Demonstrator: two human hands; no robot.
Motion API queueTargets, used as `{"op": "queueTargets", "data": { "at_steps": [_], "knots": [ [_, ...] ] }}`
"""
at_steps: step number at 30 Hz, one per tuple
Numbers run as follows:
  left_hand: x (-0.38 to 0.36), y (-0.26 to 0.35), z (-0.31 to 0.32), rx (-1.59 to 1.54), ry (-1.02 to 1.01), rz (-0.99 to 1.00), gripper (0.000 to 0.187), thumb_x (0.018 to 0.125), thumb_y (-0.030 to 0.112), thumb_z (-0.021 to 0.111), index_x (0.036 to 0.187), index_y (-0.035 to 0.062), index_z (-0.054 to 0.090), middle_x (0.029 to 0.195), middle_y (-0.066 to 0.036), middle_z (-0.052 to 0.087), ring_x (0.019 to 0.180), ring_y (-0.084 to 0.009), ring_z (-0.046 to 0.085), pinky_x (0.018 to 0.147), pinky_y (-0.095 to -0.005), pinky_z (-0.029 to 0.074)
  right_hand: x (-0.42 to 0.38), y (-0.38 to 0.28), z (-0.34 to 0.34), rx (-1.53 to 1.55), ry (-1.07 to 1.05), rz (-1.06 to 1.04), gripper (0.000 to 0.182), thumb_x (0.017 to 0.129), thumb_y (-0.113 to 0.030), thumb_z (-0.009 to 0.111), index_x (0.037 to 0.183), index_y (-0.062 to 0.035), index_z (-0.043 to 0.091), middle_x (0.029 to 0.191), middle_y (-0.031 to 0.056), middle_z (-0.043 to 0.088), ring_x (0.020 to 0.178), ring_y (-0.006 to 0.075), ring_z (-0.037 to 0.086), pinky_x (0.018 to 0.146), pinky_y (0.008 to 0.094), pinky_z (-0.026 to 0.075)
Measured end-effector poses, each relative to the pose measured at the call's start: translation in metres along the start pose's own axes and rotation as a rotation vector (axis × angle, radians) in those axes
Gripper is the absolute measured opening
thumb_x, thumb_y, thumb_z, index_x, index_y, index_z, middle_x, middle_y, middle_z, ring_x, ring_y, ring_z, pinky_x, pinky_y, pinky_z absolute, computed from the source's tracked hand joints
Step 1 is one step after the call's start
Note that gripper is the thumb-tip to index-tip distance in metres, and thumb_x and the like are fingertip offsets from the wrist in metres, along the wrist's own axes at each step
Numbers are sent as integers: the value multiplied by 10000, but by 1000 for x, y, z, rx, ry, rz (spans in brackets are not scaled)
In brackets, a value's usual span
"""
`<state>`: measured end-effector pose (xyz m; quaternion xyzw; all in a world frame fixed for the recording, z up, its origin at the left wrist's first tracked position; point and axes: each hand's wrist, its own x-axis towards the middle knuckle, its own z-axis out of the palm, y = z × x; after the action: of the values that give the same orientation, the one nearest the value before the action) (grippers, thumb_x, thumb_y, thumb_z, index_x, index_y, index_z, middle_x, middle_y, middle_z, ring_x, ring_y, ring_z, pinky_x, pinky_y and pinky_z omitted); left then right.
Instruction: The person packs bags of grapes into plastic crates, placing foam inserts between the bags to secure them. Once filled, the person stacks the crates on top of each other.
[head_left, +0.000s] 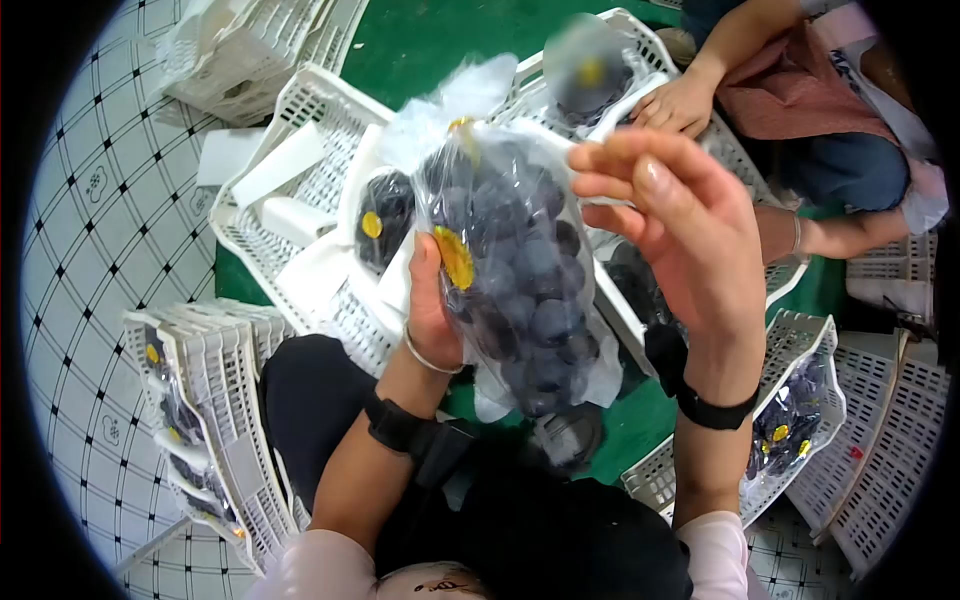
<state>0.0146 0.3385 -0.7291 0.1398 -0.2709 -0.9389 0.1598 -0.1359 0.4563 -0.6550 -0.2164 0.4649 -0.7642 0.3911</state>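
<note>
Head view — bagged grapes (525, 275) against clasping left hand (434, 312) — just beside half-curled right hand (692, 230).

I record, in the head view, the left hand (434, 310) holding a clear bag (520, 190) of dark grapes (545, 320), yellow label (455, 258) attached. Right hand (695, 225) raised near it, fingers bent; contact unconfirmed. Beyond: white crates (330, 95), a co-worker's hand (680, 105) at one.

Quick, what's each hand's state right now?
Left hand: holding a clear plastic bag of round dark-purple grapes.
Right hand: open, loosely curled, nothing visibly held.
</note>
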Motion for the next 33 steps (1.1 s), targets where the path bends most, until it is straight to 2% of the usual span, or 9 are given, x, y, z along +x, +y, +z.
{"op": "queueTargets", "data": {
  "at_steps": [2,6,12,14,15,21,25,28,33],
  "knots": [
    [-4,4,-20,-182,10,-61,726,943,593,242,1401,36,329,1344,-173,471,1194,-314,503,1015,-437,408,-25,23,-17,-323,45,-34,281,904,-165,618,1115,18,585,1035,81,642,937,123,599,810,272,493],
    [7,0,-32,-457,-132,-9,744,928,626,215,1363,52,403,1301,-144,517,1157,-294,530,994,-433,429,-75,52,-20,-297,86,234,295,894,-161,637,1125,15,585,947,23,622,842,65,555,760,216,458],
    [-1,-5,-10,-137,-164,161,673,943,584,254,1348,69,406,1260,-119,535,1122,-251,539,962,-390,454,-90,78,0,-349,214,153,342,813,-154,709,1086,19,599,939,70,626,817,114,578,727,243,461],
    [0,-2,-14,-119,-153,100,561,984,494,265,1387,111,342,1291,-100,509,1131,-228,527,957,-377,462,-87,84,2,-483,264,57,327,793,-146,718,1058,15,615,949,82,622,839,140,592,741,260,467],
    [2,-3,-19,-122,1,6,617,968,544,253,1366,91,387,1273,-100,526,1125,-235,528,966,-381,449,-86,82,5,-483,288,70,289,771,-125,726,1009,13,637,980,96,618,870,175,605,754,272,471],
    [2,-6,-20,-114,12,23,671,950,587,237,1345,81,429,1260,-100,543,1114,-244,543,954,-385,455,-89,88,0,-653,250,-89,265,760,-100,734,968,36,641,998,119,622,855,197,613,750,279,481],
    [3,-6,-26,12,-45,7,668,960,519,187,1371,24,365,1306,-149,502,1163,-272,522,996,-388,426,-86,62,-20,-616,35,67,266,778,-101,720,991,39,644,989,116,623,846,176,614,754,283,490],
    [3,-14,-25,-58,-146,-57,656,953,502,217,1365,16,372,1296,-160,512,1143,-272,542,979,-385,447,-64,37,-14,-486,253,-50,354,781,-88,714,1107,10,616,968,104,626,847,153,608,748,269,494],
    [-3,-16,-24,96,-84,-202,705,838,486,540,1318,-18,427,1223,-156,570,1078,-249,591,929,-354,489,-52,45,-5,-840,197,-367,246,734,-33,723,970,-1,662,875,127,614,766,257,621,671,308,494]
  ]
}}
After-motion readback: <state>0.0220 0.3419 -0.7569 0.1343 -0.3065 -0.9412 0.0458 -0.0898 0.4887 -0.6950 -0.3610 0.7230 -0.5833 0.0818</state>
